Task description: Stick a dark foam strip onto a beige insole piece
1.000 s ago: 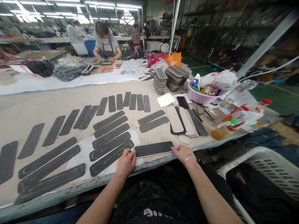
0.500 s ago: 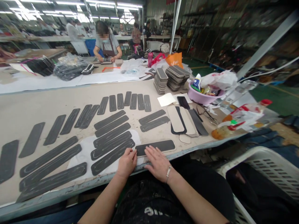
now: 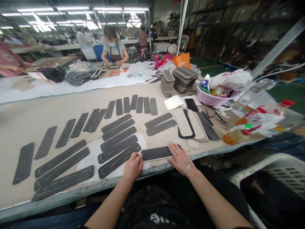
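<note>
Far left, a person's pink sleeve is showing at the back desk. Black strips are lying in rows across the tan desk, long ones at the near left, shorter ones fanning along the middle. A white sheet is lying under some of the near strips.

The left hand is resting at the desk's near edge, fingers together, fingertips pressing down on the left end of a black strip on a pale backing. That strip is lying flat along the near edge, between both hands. The right hand, with a bracelet at the wrist, is lying flat and spread on the strip's right end, palm down, gripping nothing.

Further right, pale oblong pieces and dark ones are overlapping in a small pile. Behind them, stacks of grey pads are standing near an orange bag. A phone is lying on white paper. A lilac bowl is holding clutter; bottles in plastic are lying at the right end. A white basket is sitting below the desk at far right. A person in an apron is working at the back desk.
</note>
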Demonstrator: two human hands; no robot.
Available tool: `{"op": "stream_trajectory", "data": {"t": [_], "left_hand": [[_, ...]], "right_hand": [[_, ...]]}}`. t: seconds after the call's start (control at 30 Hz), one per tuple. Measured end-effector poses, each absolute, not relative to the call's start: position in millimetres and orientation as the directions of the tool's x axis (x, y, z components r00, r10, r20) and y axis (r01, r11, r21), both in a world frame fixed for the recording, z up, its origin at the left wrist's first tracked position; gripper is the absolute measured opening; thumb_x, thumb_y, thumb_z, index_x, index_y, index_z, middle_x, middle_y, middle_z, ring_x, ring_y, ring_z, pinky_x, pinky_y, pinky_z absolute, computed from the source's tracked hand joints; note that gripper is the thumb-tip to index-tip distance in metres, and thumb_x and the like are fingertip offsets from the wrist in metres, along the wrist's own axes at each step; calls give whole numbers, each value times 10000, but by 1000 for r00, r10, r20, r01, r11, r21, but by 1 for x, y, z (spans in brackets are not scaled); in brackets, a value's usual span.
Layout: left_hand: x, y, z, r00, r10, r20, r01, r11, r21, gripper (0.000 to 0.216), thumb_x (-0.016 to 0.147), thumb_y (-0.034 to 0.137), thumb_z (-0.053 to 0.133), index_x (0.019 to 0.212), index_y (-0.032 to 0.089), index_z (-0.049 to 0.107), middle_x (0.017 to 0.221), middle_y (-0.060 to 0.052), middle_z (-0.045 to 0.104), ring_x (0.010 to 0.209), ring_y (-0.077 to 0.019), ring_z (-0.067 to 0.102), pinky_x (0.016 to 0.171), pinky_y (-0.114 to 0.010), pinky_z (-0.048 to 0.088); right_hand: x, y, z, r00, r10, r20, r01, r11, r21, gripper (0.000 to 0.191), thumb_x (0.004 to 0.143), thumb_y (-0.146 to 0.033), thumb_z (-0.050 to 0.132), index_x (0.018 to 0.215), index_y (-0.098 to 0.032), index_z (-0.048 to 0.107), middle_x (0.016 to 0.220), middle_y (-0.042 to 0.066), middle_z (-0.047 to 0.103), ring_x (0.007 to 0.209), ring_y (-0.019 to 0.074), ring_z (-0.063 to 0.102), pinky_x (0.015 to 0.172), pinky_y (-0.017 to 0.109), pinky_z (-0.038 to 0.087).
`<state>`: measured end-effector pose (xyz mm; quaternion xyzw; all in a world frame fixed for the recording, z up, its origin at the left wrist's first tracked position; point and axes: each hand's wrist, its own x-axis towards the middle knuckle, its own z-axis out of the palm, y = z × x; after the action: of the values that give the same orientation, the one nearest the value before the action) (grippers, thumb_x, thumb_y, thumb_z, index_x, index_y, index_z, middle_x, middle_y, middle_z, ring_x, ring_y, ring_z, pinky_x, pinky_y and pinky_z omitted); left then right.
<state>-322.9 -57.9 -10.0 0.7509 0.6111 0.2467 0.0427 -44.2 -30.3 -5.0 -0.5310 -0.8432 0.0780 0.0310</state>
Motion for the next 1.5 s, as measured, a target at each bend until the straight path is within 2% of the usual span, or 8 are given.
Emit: {"op": "stream_trajectory", "data": {"t": [0.27, 0.43, 0.57, 0.67, 0.8, 0.93, 1.33, 1.5], "left_hand": [[-330, -59, -6, 104, 925, 367, 824, -286, 489, 240, 869, 211, 440, 1043, 180, 603, 944, -69, 568, 845, -147, 577, 772, -266, 512], [-308, -77, 19, 204, 853, 480, 744, -454, 490, 308, 868, 157, 415, 1139, 177, 558, 1018, -99, 566, 969, -172, 551, 861, -316, 495], [-250, -82, 38, 505, 799, 327, 671, -602, 434, 439, 867, 305, 446, 1268, 128, 452, 1283, -138, 484, 1220, -246, 408, 1019, -398, 384], [-217, -68, 36, 554, 809, 198, 726, -585, 361, 642, 857, 509, 397, 1324, 70, 366, 1412, -164, 344, 1335, -296, 225, 1071, -460, 287], [-220, -54, 22, 518, 852, 81, 810, -518, 274, 724, 866, 587, 263, 1347, 48, 321, 1443, -188, 274, 1355, -287, 173, 1089, -471, 211], [-261, -51, 12, 545, 837, 46, 807, -539, 241, 700, 876, 563, 278, 1357, 55, 308, 1453, -171, 260, 1363, -264, 157, 1105, -431, 172], [-306, -52, 2, 562, 818, 121, 807, -574, 135, 682, 881, 527, 328, 1372, 56, 287, 1452, -178, 250, 1357, -275, 177, 1095, -426, 220], [-308, -49, -9, 584, 794, 168, 789, -604, 114, 658, 882, 500, 344, 1376, 68, 290, 1453, -172, 252, 1357, -279, 175, 1084, -441, 248]], "right_hand": [[-37, -31, -17, -352, 936, 17, 929, 351, -119, 636, 903, -508, 289, 1405, -123, 226, 1471, 48, 191, 1350, 222, 133, 1093, 455, 188], [-37, -31, -22, -353, 934, 54, 930, 357, -92, 610, 903, -486, 292, 1402, -138, 244, 1467, 37, 209, 1349, 218, 137, 1090, 450, 190], [-36, -32, -28, -362, 929, 81, 928, 367, -63, 606, 904, -486, 273, 1394, -130, 265, 1466, 40, 208, 1347, 221, 145, 1083, 457, 201], [-35, -31, -32, -371, 925, 80, 925, 375, -53, 593, 904, -477, 268, 1387, -132, 286, 1461, 40, 226, 1344, 222, 156, 1077, 462, 212], [-35, -30, -33, -369, 925, 92, 925, 375, -56, 622, 895, -510, 280, 1396, -141, 264, 1459, 39, 236, 1345, 225, 152, 1082, 460, 207], [-37, -31, -29, -363, 928, 80, 928, 368, -59, 631, 897, -515, 279, 1400, -136, 253, 1460, 42, 234, 1346, 223, 148, 1090, 450, 190], [-47, -34, -9, -308, 951, -24, 945, 304, -119, 644, 897, -501, 306, 1408, -119, 216, 1474, 63, 171, 1354, 247, 104, 1092, 492, 144], [-108, -53, 9, -508, 860, 34, 833, 501, -235, 711, 886, -566, 293, 1425, -133, 128, 1487, 50, 96, 1363, 215, 51, 1112, 464, 87]]}}
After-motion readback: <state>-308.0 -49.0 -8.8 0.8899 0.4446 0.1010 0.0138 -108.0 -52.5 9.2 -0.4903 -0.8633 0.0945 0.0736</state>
